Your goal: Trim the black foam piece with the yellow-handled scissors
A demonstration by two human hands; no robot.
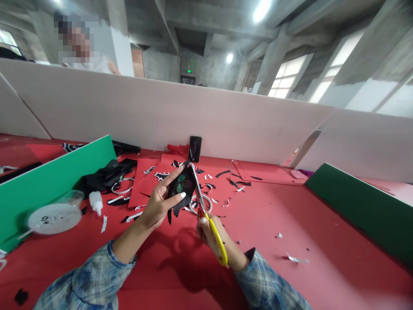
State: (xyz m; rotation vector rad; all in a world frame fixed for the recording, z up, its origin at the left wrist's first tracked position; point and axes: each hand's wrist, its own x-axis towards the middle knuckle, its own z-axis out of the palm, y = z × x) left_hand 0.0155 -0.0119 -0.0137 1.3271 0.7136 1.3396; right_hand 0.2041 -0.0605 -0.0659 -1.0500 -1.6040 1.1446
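Observation:
My left hand (158, 202) pinches a piece of black fabric (181, 187) that bears a small green and red pattern, thumb on top and index finger stretched along its upper edge. In my right hand (209, 230) are scissors (217, 234) with yellow handles, their long metal blades pointing away from me. The blades lie along the right edge of the fabric; whether they are parted around it I cannot tell. Black and white scraps (238, 183) lie scattered on the red table beyond my hands. A white tape roll (203, 204) rests behind the blades.
A black phone-like slab (195, 149) leans against the white partition (161, 103). On the left are a green board (58, 172), a white glue bottle (96, 202), a round white fan (54, 218) and black cloth (108, 176). Another green board (358, 206) stands right. A person (87, 51) is behind the partition.

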